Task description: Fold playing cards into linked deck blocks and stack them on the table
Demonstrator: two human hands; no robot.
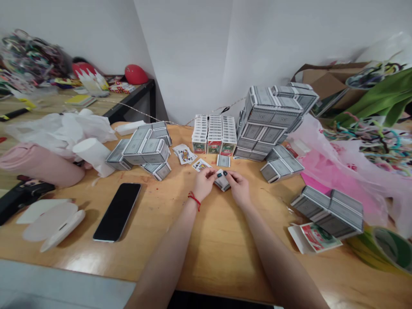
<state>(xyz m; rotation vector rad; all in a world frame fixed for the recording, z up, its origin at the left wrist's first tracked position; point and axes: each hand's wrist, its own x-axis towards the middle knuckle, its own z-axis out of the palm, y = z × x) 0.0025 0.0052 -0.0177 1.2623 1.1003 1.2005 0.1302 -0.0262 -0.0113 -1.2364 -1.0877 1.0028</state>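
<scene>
Over the middle of the table, my left hand (205, 182) and my right hand (237, 185) meet at a small grey-and-white playing card box (222, 183). Fingertips of both hands pinch its far end, where the dark-painted nails show; my fingers partly cover it, so I cannot tell whether its flap is up. Just beyond it lies a patterned card (223, 160), back side up. To the left of that are a face-up card (201, 165) and a small spread of face cards (184, 154). Three rows of stacked card boxes (214, 131) stand behind.
A tall pile of grey card packs (270, 120) rises at the back right, with a smaller pile (144, 146) at left. A phone (117, 212), pink bottle (45, 165), torn-open card box (317, 237) and tape roll (383, 249) lie around. Pink plastic bags (347, 171) cover the right side.
</scene>
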